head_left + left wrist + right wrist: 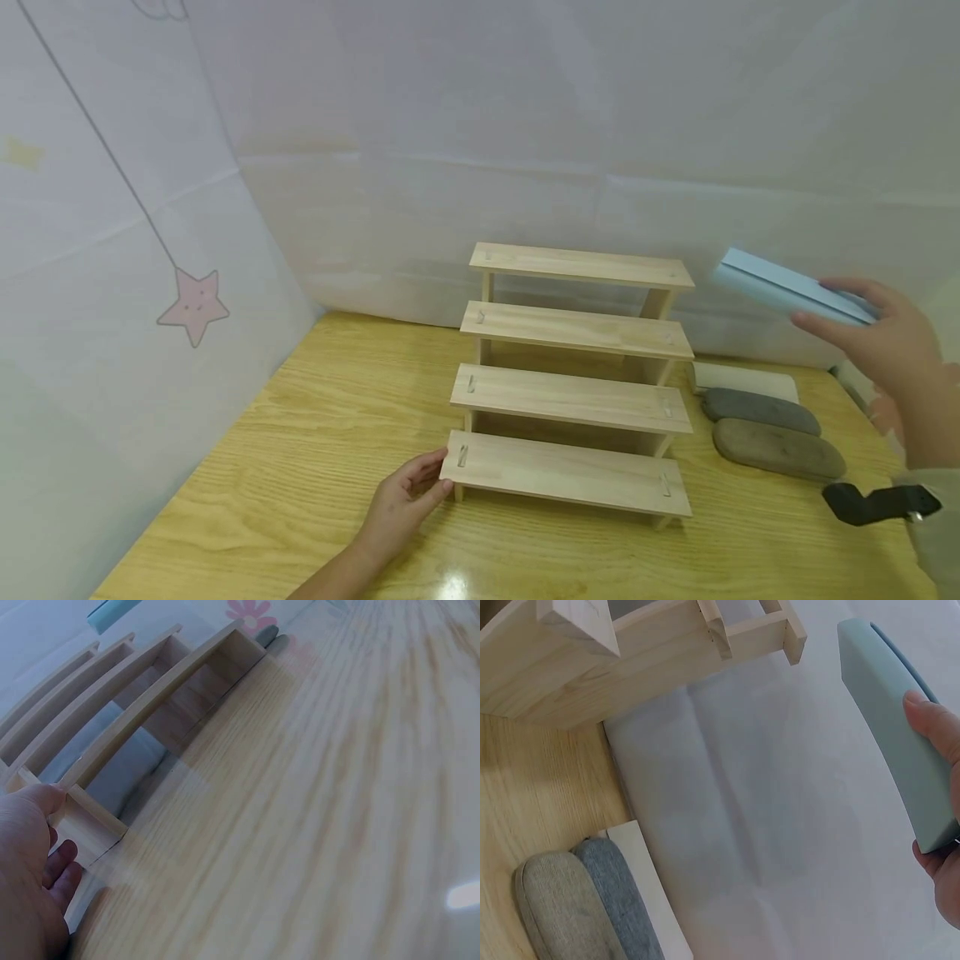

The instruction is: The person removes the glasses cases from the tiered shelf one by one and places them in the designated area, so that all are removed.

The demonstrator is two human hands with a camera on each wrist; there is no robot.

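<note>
A pale wooden step-tiered display rack (570,396) stands on the table. My left hand (401,504) grips the left end of its lowest board, thumb at the front corner and fingers round the side. In the left wrist view, the thumb (41,796) lies against the board's end, with other fingers bent below it. Up in the air to the right of the rack, my right hand (892,337) holds a light blue glasses case (795,287) by one end. The right wrist view shows the thumb on the blue case (889,727) near its lid seam.
Right of the rack lie a brown glasses case (780,450), a grey one (761,411) and a white one (742,381), side by side on the wood-grain table (300,450). A pale cloth backdrop (420,200) hangs behind the table and along its left side.
</note>
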